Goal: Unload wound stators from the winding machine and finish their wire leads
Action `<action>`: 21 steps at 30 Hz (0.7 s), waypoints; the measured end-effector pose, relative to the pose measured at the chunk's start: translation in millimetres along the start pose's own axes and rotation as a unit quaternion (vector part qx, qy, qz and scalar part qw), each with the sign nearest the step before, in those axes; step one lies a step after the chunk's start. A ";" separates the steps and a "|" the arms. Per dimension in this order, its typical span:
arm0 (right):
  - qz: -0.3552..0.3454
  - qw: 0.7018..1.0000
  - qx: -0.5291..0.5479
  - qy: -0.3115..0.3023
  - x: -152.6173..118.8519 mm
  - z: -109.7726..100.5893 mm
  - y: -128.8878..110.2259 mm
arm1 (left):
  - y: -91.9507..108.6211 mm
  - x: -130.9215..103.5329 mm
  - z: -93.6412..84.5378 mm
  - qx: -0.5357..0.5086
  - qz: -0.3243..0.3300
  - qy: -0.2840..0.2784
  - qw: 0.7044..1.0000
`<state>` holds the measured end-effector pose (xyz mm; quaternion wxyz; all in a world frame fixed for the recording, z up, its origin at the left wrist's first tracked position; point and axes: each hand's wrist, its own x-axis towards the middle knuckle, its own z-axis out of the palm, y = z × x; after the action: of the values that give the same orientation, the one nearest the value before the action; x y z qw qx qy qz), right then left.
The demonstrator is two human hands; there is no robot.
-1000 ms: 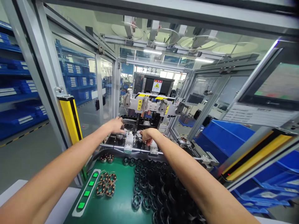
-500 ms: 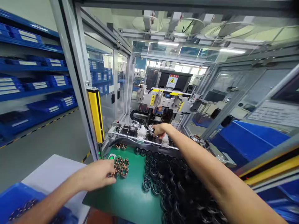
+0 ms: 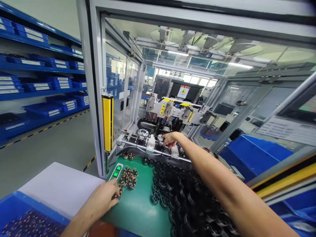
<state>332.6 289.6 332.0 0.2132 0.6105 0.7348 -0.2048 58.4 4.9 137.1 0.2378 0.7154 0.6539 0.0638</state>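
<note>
My left hand (image 3: 105, 195) is low over the green mat (image 3: 138, 209), its fingers curled around a copper-wound motor stator (image 3: 118, 192). Just beyond it several more stators (image 3: 128, 177) stand in a cluster, with a pair of stators (image 3: 128, 156) farther back. My right hand (image 3: 171, 139) reaches into the machine, thumb and fingers closed on a stator (image 3: 162, 136) at a round metal fixture (image 3: 160, 140). Fingers partly hide that stator, and I cannot tell whether it is fully seated. To its left is another round fixture (image 3: 143, 133).
Many black ring-shaped housings (image 3: 182, 197) crowd the mat's right side. A panel with green lit buttons (image 3: 117, 171) lies by the mat's left edge. A yellow light-curtain post (image 3: 108, 123) flanks the opening. At lower left, a blue bin (image 3: 14, 204) holds many stators.
My left hand has drawn back toward me and left, away from the stator cluster, uncovering the green buttons. My right hand stays at the fixture. The view has shifted slightly.
</note>
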 end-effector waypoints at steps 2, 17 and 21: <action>0.004 1.000 -0.003 0.010 -9.4 -16.1 -0.5 | -1.5 2.5 2.9 -0.013 0.000 0.016 1.000; -0.283 0.954 0.023 0.091 -123.0 246.8 -71.2 | -13.1 9.8 23.6 -0.109 0.021 0.081 0.991; -0.232 0.964 0.052 0.120 -103.8 274.9 -92.3 | -11.7 15.8 15.0 -0.095 0.030 0.067 0.993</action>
<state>276.1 35.5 167.4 0.0379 0.4540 0.8646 -0.2120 56.0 16.7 115.5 0.2587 0.7026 0.6378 0.1807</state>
